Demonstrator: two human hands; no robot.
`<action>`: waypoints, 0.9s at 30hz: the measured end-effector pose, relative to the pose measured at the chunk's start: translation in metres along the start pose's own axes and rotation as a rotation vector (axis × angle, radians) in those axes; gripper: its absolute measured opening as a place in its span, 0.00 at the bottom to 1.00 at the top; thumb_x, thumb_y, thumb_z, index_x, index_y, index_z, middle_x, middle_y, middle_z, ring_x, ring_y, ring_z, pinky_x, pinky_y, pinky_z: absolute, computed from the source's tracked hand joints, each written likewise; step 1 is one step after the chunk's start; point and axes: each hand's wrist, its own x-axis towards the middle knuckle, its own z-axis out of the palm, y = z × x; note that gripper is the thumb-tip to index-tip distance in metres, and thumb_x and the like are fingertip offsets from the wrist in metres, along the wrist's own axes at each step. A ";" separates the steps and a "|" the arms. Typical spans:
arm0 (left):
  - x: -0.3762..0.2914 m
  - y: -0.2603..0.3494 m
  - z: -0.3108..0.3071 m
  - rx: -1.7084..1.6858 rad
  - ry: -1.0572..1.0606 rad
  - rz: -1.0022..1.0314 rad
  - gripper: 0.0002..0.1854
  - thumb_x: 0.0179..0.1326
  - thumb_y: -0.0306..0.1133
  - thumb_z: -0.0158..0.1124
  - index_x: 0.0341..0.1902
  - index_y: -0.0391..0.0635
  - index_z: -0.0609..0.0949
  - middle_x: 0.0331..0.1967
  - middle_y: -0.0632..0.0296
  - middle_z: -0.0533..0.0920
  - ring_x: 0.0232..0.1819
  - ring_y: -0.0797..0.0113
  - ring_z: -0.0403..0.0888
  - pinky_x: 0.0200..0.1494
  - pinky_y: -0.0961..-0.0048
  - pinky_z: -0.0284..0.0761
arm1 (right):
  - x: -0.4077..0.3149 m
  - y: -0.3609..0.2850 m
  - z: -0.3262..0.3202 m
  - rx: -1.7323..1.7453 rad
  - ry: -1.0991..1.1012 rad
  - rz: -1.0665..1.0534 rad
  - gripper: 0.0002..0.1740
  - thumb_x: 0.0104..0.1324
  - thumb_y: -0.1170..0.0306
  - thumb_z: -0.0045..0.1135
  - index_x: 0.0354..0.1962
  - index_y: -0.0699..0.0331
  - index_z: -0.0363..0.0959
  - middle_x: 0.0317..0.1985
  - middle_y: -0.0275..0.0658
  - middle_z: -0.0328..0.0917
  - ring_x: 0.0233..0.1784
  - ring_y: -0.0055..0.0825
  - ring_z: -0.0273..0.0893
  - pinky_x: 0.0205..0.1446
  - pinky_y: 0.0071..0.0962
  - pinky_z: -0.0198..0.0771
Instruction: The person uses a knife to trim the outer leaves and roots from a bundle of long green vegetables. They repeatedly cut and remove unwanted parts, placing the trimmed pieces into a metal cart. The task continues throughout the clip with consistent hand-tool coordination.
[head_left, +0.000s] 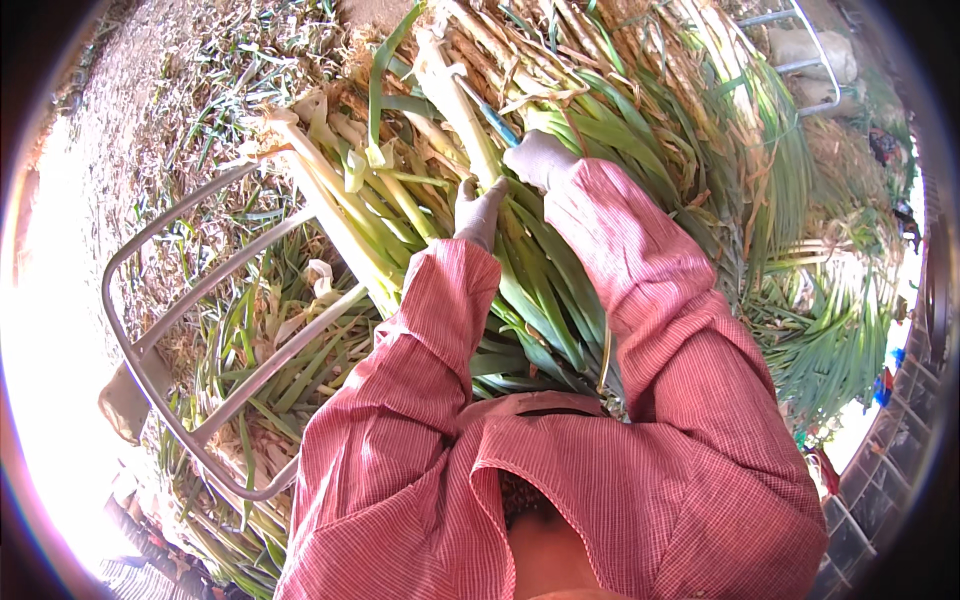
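Note:
Both my hands wear thin greyish gloves. My left hand (478, 214) is closed around a thick green onion stalk (459, 112), where its pale shank turns green. The stalk's root end points away from me and its leaves run back toward my body. My right hand (541, 159) grips the teal handle of a slim tool (498, 124), which looks like a knife. Its narrow metal end reaches up along the right side of the stalk, and whether they touch I cannot tell. More green onions (330, 195) lie to the left of my left hand.
A metal rack frame (161, 330) with bars juts out at left, and another metal frame (821, 56) stands at upper right. Untrimmed onions (622, 97) are heaped beyond my right hand. Leaf scraps (247, 97) litter the ground. A bundle of green leaves (832, 337) lies at right.

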 end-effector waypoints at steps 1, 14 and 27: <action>0.000 0.004 0.000 -0.009 -0.029 0.004 0.24 0.59 0.31 0.68 0.58 0.38 0.74 0.38 0.58 0.83 0.36 0.68 0.80 0.38 0.70 0.78 | 0.003 0.002 0.001 0.076 -0.005 -0.015 0.23 0.60 0.59 0.51 0.42 0.72 0.80 0.41 0.55 0.83 0.44 0.46 0.84 0.50 0.36 0.77; -0.139 0.107 -0.085 -0.156 -0.306 0.236 0.21 0.64 0.28 0.58 0.60 0.41 0.71 0.42 0.59 0.79 0.42 0.68 0.78 0.48 0.72 0.75 | -0.108 0.014 -0.025 0.235 0.061 -0.109 0.16 0.61 0.60 0.55 0.34 0.65 0.78 0.23 0.45 0.80 0.25 0.40 0.78 0.34 0.39 0.71; -0.066 0.037 -0.096 1.526 0.429 0.316 0.40 0.57 0.34 0.69 0.72 0.44 0.62 0.55 0.44 0.76 0.58 0.52 0.74 0.59 0.59 0.74 | -0.150 0.122 0.018 -0.107 -0.050 0.065 0.19 0.61 0.59 0.55 0.39 0.67 0.80 0.31 0.54 0.82 0.37 0.50 0.82 0.44 0.42 0.75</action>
